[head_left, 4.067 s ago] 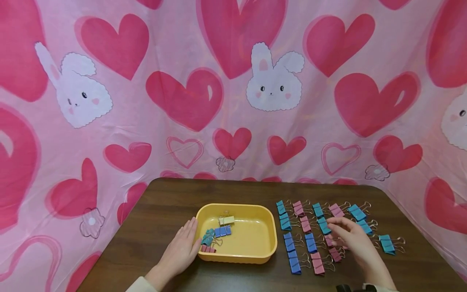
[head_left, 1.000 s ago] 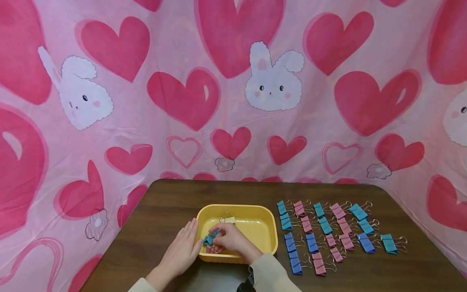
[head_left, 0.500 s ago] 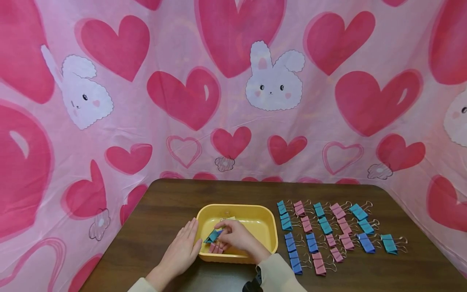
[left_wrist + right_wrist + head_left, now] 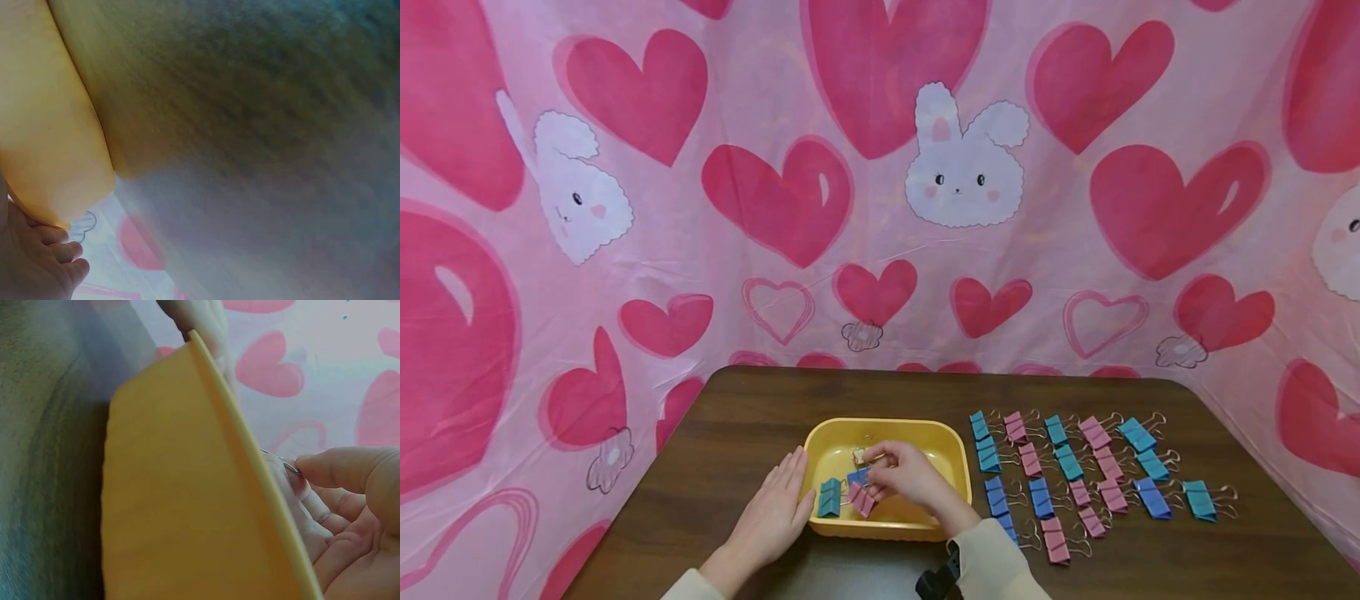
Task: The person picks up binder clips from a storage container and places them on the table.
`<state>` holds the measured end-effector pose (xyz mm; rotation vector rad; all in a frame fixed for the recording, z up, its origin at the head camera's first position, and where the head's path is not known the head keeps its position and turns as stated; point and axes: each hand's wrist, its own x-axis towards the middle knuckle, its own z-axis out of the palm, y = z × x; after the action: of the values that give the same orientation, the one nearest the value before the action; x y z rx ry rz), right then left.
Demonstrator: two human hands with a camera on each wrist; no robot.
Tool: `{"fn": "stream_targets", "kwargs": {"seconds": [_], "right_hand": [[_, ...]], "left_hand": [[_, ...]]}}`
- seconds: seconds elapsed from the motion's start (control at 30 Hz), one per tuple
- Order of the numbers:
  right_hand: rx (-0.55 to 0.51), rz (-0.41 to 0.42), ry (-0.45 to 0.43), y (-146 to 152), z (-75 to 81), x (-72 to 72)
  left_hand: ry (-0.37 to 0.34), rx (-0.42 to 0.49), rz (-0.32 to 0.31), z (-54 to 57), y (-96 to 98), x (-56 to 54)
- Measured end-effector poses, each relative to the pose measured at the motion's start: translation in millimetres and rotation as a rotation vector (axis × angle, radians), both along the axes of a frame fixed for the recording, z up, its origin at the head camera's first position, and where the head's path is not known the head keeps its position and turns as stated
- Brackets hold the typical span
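Note:
My left hand (image 4: 769, 506) lies with straight fingers along the left wall of a yellow tray (image 4: 898, 531), its fingertips at the rim. My right hand (image 4: 906, 479) is inside the tray, and in the right wrist view its thumb and finger pinch the wire handle (image 4: 290, 467) of a binder clip; I cannot tell which colour that clip is. Close to the fingertips are a blue binder clip (image 4: 857, 477) and a tilted pink binder clip (image 4: 861, 499). A teal binder clip (image 4: 830, 497) lies at the left. The right hand mostly hides a pale yellow clip.
Rows of binder clips lie right of the tray on the dark wooden table (image 4: 760, 396): teal (image 4: 988, 456), pink (image 4: 1055, 541) and blue (image 4: 1152, 498), wire handles pointing right. Behind the table hangs a pink curtain (image 4: 1045, 250) with hearts and rabbits.
My right hand has come from the table rows into the tray, then shifted slightly right. The teal clip now lies apart, and the pink one has moved right. The left hand stays put.

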<state>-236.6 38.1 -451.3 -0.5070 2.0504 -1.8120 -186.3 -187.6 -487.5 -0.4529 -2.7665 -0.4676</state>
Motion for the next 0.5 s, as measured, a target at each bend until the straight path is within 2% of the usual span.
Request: {"fn": "stream_targets", "kwargs": {"seconds": [0.2, 0.5], "right_hand": [[0.03, -0.02, 0.03, 14, 7.7, -0.4], [-0.002, -0.065, 0.07, 34, 18.1, -1.4]], "left_hand": [[-0.02, 0.006, 0.006, 0.6, 0.2, 0.8], [-0.028, 0.01, 0.009, 1.3, 0.3, 0.8]]}}
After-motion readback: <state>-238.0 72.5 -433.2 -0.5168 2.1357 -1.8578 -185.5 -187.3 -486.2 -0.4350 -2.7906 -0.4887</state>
